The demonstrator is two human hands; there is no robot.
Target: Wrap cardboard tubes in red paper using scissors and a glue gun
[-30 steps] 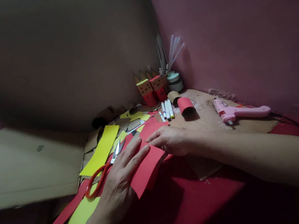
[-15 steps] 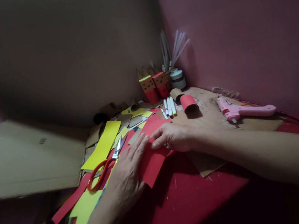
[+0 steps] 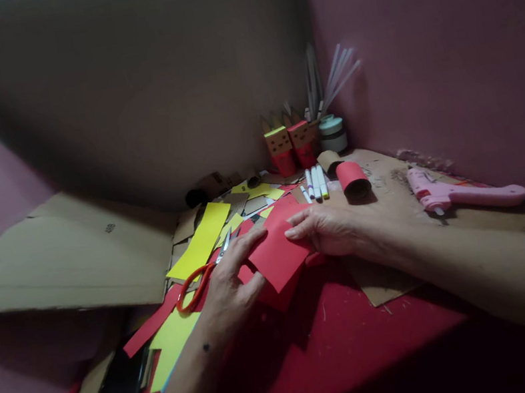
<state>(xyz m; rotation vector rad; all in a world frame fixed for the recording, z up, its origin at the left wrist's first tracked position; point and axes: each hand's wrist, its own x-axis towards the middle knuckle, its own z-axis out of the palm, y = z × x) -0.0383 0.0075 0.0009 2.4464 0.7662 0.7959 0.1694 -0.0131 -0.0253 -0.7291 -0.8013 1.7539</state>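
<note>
A piece of red paper (image 3: 281,251) is bent up between my hands, with more red paper under it. My right hand (image 3: 332,228) pinches its right edge between thumb and fingers. At the left edge rests my left hand (image 3: 231,280), its thumb spread away from the fingers and the fingertips touching the paper. Orange-handled scissors (image 3: 195,291) lie just left of that hand, the blades partly covered by it. Beyond them is a yellow paper strip (image 3: 202,241).
Markers (image 3: 316,183) and a red paper-covered tube (image 3: 354,181) lie behind my right hand. A pink glue gun (image 3: 465,191) lies at right. Two box-headed figures (image 3: 280,153) and a lidded jar (image 3: 333,133) stand at the back. A large cardboard sheet (image 3: 65,258) is at left.
The red paper has been lifted and bent up from its flatter position. My left hand's thumb has spread from its fingers. The whole view has shifted, so things sit further right.
</note>
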